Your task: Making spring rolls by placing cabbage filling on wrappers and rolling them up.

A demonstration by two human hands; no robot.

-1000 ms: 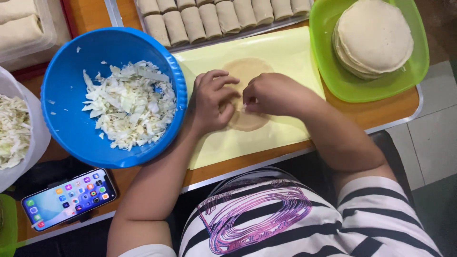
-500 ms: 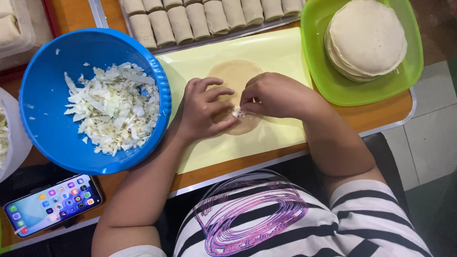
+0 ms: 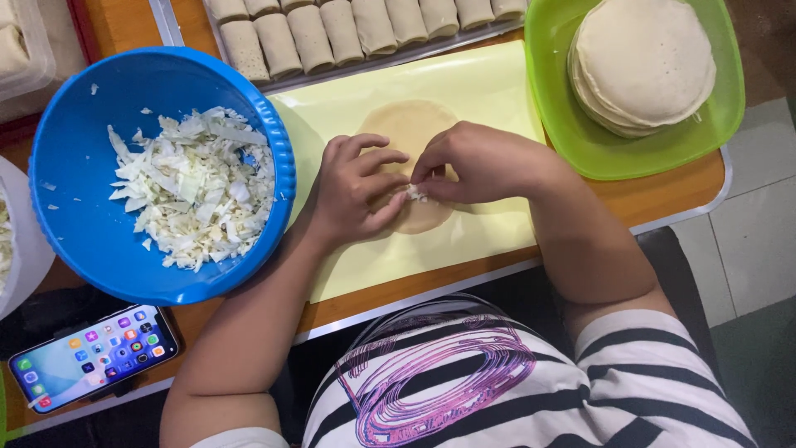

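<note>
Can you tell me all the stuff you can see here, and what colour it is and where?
wrapper: one, pale tan, flat on the mat under both hands
filling: small white heap, on the wrapper between the fingers
mat: one, pale yellow, middle of the table
blue bowl: one, left of the mat
chopped cabbage: white-green, inside the blue bowl
green bowl: one, upper right
stacked wrappers: one pile, cream, in the green bowl
rolled rolls: a row, tan, on a tray at the top
phone: one, lower left
left hand: on the wrapper
right hand: pinching filling
</note>
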